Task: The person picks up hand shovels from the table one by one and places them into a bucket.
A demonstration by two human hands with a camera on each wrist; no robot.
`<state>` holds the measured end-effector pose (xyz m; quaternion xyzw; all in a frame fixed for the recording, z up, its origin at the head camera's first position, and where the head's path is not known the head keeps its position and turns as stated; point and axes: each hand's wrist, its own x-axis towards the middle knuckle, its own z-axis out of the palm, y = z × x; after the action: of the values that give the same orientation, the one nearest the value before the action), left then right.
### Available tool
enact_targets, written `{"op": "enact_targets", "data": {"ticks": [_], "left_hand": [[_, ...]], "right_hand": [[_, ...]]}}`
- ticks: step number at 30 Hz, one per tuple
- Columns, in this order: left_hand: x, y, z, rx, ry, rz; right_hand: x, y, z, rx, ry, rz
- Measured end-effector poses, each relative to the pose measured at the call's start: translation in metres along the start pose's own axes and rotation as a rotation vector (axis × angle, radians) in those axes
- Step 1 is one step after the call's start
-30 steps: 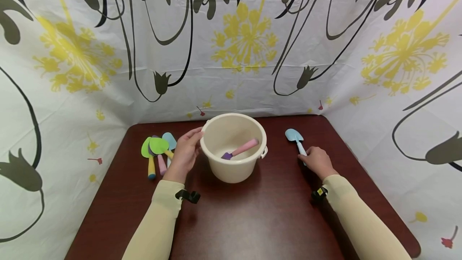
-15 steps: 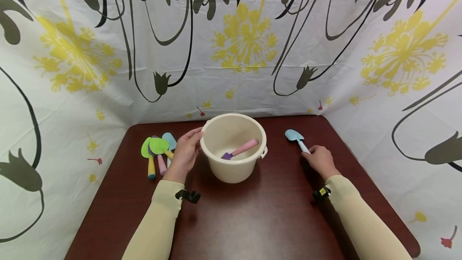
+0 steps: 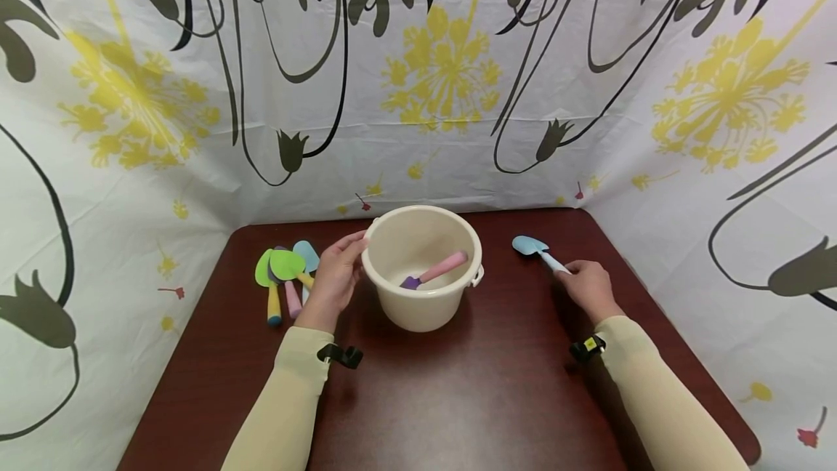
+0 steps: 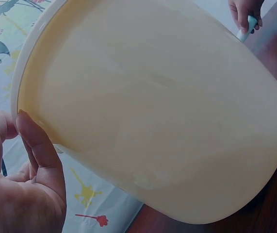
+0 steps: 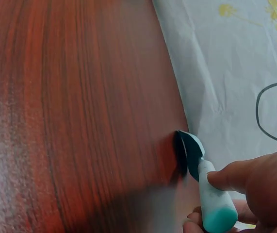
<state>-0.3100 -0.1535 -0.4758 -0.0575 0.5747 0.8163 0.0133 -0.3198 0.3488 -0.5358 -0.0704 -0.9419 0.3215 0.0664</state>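
Perhaps a makeshift booth, flower-print sheeting (image 3: 392, 104) on three sides, dark table (image 3: 425, 398)

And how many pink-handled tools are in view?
2: one pink-handled tool is inside the cream bucket, and a second pink-handled tool is in the overlapping pile to the bucket's left. The pile could hide more.

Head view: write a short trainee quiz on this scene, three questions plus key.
1. The left hand holds (A) a yellow-handled tool, (B) the rim of the round cream plastic bucket, (C) nothing.
2. True or false: the pink-handled tool with a purple head lies outside the bucket.
3. Fill in: the right hand grips the light-blue shovel by its ___.
Key: 1. B; 2. False, it lies inside; 3. handle.
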Motion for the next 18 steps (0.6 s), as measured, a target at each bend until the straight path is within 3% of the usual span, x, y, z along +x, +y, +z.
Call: {"op": "enact_targets", "data": {"ticks": [10,18], "left_hand": [[-0.001,0.001,-0.001,0.004,-0.01,-0.004],[0.0,0.001,-0.001,-0.003,-0.01,-0.006]], "right_hand": [[-0.001,-0.006,-0.012,-0.013,-0.012,-0.04],[-0.001,-0.012,-0.018,0.003,0.085,-0.098]]}}
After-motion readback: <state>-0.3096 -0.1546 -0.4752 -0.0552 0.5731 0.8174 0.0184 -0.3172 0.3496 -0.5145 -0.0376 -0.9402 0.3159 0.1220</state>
